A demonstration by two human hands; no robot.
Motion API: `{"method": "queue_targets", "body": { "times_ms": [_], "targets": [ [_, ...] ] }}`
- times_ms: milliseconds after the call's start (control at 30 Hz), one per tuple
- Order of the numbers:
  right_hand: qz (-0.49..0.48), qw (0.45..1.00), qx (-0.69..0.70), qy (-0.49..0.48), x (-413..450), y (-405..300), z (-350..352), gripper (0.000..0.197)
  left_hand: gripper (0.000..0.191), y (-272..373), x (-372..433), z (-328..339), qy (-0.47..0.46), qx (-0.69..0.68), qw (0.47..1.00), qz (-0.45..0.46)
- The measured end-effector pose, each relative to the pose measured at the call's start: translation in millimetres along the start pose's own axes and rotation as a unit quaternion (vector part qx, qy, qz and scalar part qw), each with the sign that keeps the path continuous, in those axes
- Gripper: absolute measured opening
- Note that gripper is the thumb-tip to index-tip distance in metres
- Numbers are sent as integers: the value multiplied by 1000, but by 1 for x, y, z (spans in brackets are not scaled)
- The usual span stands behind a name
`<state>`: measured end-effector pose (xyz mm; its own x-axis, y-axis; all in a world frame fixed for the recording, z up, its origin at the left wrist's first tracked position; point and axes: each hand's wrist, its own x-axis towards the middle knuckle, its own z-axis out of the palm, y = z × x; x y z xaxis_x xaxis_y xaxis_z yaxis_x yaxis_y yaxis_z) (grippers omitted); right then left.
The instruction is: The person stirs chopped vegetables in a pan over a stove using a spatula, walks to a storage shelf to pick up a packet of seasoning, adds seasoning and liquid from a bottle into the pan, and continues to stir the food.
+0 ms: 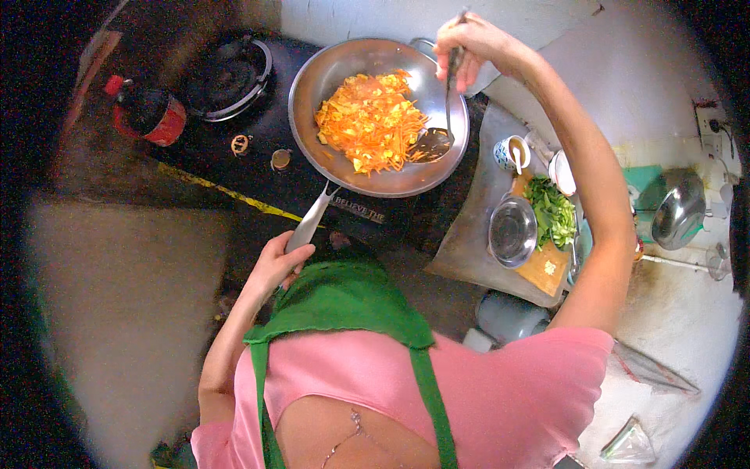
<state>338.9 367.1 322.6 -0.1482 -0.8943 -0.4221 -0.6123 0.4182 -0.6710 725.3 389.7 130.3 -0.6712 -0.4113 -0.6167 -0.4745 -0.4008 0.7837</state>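
Note:
My left hand [281,259] is closed around the metal handle [310,220] of a large steel wok [302,126] on the stove. Held from above in my right hand [466,50] is a long-handled metal spatula [449,108]; its blade rests inside the wok at the right, against the food, with a few orange shreds on it. Shredded carrot mixed with yellow pieces that look like scrambled egg [372,123] lies heaped in the middle of the wok.
Left of the wok are a second burner [228,79], stove knobs [281,159] and a red-capped bottle [167,123]. At the right, a wooden cutting board [542,272] bears chopped greens [551,214] beside a clear bowl [512,231] and a patterned cup with a spoon [504,153].

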Motion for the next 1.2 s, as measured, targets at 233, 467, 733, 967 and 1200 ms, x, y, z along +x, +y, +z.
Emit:
{"method": "queue_targets", "body": {
  "times_ms": [233,467,733,967,1200],
  "targets": [
    [100,969,-76,-213,77,-35,3,31,28,-13,6,-1,4,5,1000,-3],
    [164,969,42,-180,127,23,14,26,39,-16,11,-1,19,14,1000,7],
    [86,979,172,-65,60,47,-15,29,46,-23,14,-6,5,18,1000,11],
    [88,895,415,141,22,69,57,28,42,-24,16,-5,13,12,1000,21],
    [-81,837,435,323,20,45,86,28,33,-23,14,-2,-8,-33,999,28]
  ]
}}
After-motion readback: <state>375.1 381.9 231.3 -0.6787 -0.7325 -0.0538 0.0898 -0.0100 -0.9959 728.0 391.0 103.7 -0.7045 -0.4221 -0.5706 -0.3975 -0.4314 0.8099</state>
